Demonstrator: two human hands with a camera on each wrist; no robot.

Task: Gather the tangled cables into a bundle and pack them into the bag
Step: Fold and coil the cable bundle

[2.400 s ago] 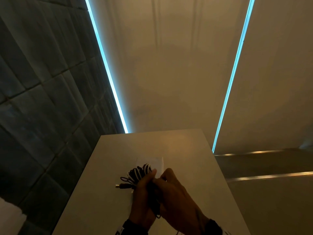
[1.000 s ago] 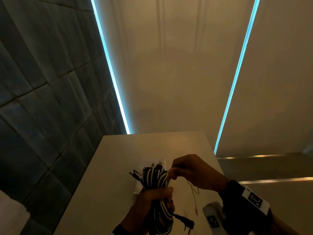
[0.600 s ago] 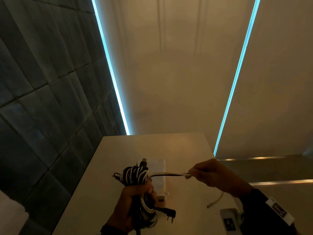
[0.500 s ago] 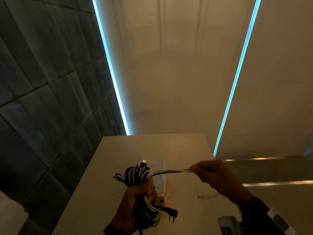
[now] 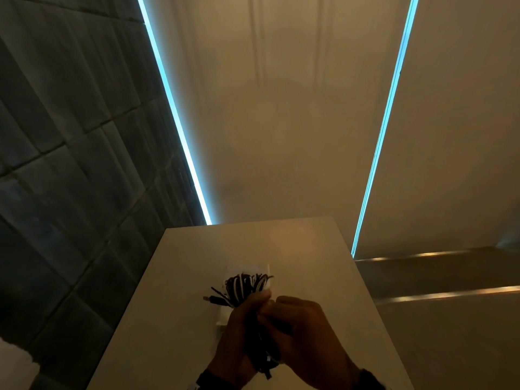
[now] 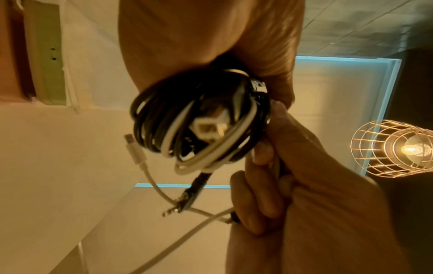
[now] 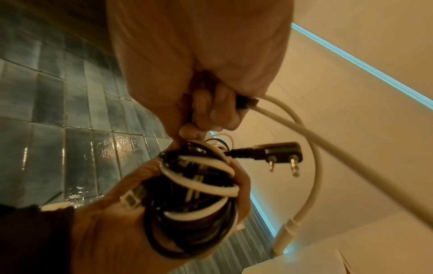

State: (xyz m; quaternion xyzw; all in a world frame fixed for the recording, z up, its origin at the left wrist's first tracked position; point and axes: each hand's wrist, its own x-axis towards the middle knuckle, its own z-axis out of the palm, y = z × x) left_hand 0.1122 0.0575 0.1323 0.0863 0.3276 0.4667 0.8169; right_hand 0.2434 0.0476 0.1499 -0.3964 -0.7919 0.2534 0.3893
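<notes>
Your left hand (image 5: 239, 330) wraps its fingers round the cable bundle (image 5: 247, 285), held upright above the table (image 5: 174, 291), loops fanning away from you. Your right hand (image 5: 306, 333) pinches a white cable (image 7: 328, 146) against it. A two-pin plug (image 7: 279, 150) sticks out sideways. The white bag (image 5: 247, 268) lies flat just behind. No readable writing.

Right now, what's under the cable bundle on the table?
In the head view, a white flat bag lies on the table beneath the raised cable bundle. Only its far edge and left side show; the left hand and right hand hide the rest.
</notes>
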